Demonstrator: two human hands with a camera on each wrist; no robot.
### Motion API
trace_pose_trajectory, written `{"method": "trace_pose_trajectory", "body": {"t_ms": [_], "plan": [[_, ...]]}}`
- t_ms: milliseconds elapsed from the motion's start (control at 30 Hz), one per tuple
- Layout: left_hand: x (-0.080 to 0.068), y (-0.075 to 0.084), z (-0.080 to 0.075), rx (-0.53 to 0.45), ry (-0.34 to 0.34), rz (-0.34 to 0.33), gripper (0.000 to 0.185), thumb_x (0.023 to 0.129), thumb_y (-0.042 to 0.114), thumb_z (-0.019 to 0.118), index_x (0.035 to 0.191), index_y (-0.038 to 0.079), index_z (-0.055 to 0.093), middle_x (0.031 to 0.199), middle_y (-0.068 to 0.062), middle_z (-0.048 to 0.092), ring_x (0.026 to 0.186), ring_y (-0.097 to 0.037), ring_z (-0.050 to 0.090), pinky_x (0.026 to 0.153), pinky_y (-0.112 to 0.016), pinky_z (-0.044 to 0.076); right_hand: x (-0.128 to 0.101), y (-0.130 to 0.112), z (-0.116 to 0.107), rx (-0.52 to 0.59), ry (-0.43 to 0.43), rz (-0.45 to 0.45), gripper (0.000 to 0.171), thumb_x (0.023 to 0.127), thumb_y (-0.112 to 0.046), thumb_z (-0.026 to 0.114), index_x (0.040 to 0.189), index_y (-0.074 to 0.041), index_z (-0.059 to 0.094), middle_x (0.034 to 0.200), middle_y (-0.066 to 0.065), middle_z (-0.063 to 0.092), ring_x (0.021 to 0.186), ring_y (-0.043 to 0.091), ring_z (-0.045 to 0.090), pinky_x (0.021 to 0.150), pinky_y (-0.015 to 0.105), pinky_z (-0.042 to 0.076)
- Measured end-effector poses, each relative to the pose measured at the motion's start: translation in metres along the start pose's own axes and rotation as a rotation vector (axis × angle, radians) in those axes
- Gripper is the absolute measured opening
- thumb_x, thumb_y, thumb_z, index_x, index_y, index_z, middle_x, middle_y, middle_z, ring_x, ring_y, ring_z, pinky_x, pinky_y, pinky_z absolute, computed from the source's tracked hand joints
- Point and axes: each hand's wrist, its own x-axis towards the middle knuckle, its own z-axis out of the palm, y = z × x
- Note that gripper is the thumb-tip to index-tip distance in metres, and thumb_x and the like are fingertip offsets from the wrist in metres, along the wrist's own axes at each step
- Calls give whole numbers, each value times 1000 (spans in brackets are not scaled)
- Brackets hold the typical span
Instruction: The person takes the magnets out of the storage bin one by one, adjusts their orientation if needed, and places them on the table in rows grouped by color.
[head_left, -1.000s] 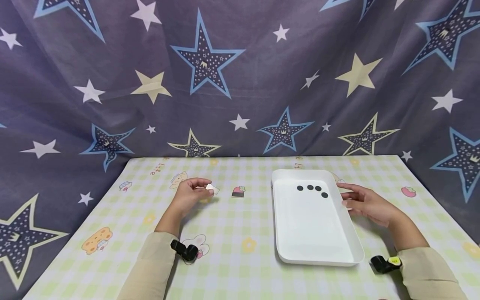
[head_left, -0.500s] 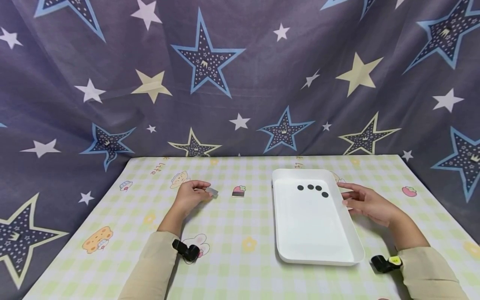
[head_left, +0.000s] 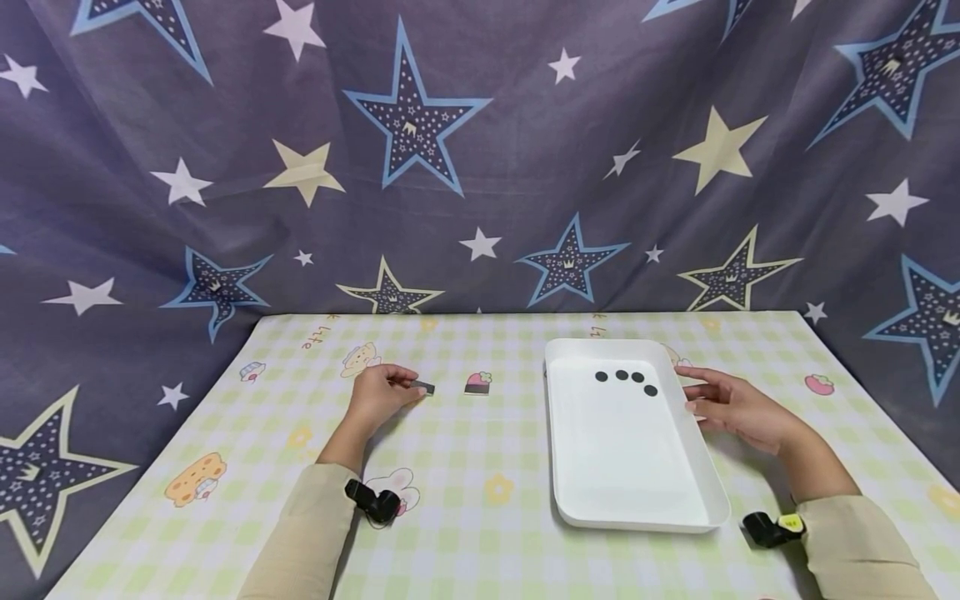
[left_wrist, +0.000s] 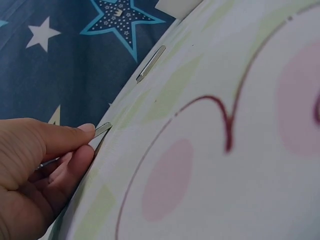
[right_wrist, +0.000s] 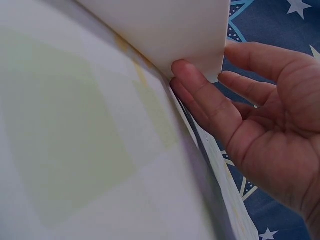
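Held piece (head_left: 425,388): turned over within the last second, from white side up, through a grey slant, to dark side up; lowered close to the surface (head_left: 450,450). Tilted in left wrist view; contact underneath, cannot tell.
Left grip (head_left: 377,397): pinching held piece between thumb and fingers; slightly lower than a second ago, not let go.
Other piece (head_left: 476,389): lying flat to the right of held piece, near but apart; dark side up, unmoved.
Reading of the turn: dark side now matching on both pieces; judged late in a turn-and-set-down, release not yet made.
Tray (head_left: 622,467): white, shallow, right of both pieces; not shifted.
Discs (head_left: 622,375): four, black, in a curved row at the far end of tray; unchanged.
Right grip (head_left: 738,414): resting fingertips against the outer right wall of tray; loosely extended, wrapped round nothing; unchanged.
Surface cover: pale green-and-white check, with strawberry, flower and other cartoon prints (head_left: 196,479).
Sleeves (head_left: 300,533): beige, small black camera (head_left: 386,507) at each cuff.
Backdrop (head_left: 517,175): dark cloth, white, yellow and blue-edged stars; hanging behind the surface, lightly creased.
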Motion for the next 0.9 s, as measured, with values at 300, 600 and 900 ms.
{"method": "trace_pose_trajectory", "body": {"t_ms": [300, 600, 900], "plan": [[1, -2, 0, 88, 13, 49, 20, 79, 16, 82, 95, 6, 75, 84, -2, 70, 72, -16, 62, 67, -31, 49, -1, 0, 0, 4, -3, -1, 60, 99, -7, 57, 151, 0, 29, 130, 26, 44, 104, 9, 60, 82, 34, 55], [-2, -1, -1, 77, -13, 66, 19, 80, 14, 81, 96, 6, 76, 87, -4, 71, 76, -17, 62, 70, -34, 51, 1, 0, 0, 6, -2, -1, 60, 99, -7, 57, 151, 1, 28, 129, 24, 45, 104, 9, 59, 82, 34, 56], [-3, 0, 2, 117, -13, 81, 19, 82, 16, 79, 98, 7, 77, 90, -4, 71, 79, -18, 63, 73, -37, 51, 0, 1, 0, -1, 3, 5, 60, 99, -8, 57, 151, 1, 28, 131, 29, 43, 103, 10, 60, 82, 34, 55]]}}
